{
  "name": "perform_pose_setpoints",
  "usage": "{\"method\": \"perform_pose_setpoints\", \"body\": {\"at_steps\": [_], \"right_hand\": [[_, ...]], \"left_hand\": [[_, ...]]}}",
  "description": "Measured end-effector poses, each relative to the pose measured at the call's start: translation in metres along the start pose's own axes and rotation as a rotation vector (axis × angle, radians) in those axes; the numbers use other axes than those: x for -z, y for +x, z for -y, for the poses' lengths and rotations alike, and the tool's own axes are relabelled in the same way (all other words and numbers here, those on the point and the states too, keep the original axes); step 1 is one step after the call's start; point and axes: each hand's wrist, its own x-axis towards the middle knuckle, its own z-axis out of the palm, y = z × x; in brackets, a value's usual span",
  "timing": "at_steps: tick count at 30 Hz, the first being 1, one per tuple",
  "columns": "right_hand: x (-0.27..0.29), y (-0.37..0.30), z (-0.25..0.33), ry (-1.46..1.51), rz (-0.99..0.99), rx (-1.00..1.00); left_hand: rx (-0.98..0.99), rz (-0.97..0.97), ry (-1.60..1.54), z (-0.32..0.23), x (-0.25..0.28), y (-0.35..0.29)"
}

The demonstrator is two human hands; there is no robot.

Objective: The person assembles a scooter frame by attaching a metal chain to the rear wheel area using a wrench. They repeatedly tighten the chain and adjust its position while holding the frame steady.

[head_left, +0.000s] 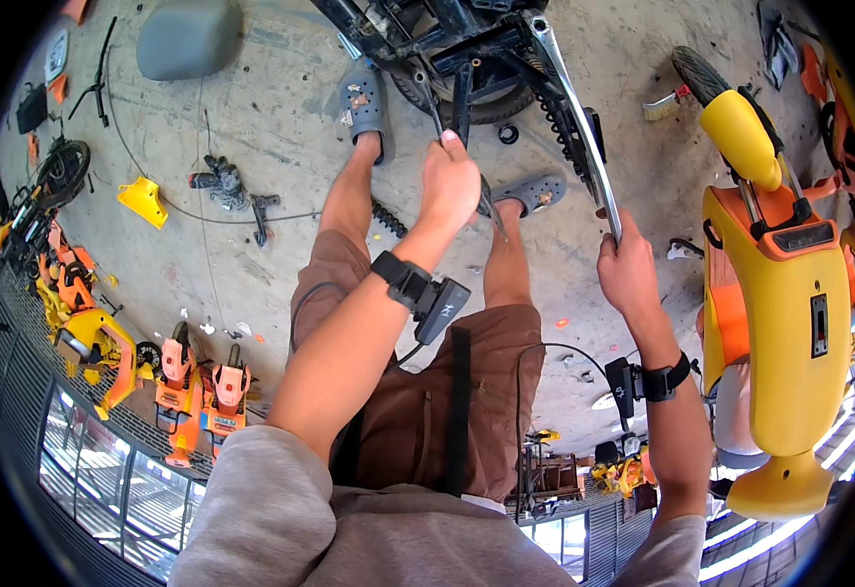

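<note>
My left hand is closed around a thin dark tool whose tip reaches up into the black bike frame at the top centre. My right hand grips the lower end of a long silver wrench that runs up to the frame, beside the chain. Both wrists wear black straps with small devices. My legs in brown shorts and grey clogs stand on the concrete floor below the frame.
A large yellow and orange vehicle body stands close on the right. A cordless drill, a yellow plastic part and a grey seat lie on the floor to the left. Orange and yellow parts crowd the lower left.
</note>
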Motion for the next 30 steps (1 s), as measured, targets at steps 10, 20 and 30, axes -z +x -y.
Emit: {"method": "perform_pose_setpoints", "body": {"at_steps": [10,20,30], "right_hand": [[-0.004,0.005,-0.009,-0.012,-0.067,0.030],[-0.009,0.006,-0.011,-0.017,-0.085,0.070],[-0.012,0.004,-0.007,-0.021,-0.059,0.013]], "left_hand": [[0.692,0.668,-0.364,-0.107,0.106,0.023],[0.330,0.501,-0.081,-0.092,0.125,0.000],[-0.407,-0.042,0.223,0.044,0.076,0.006]]}}
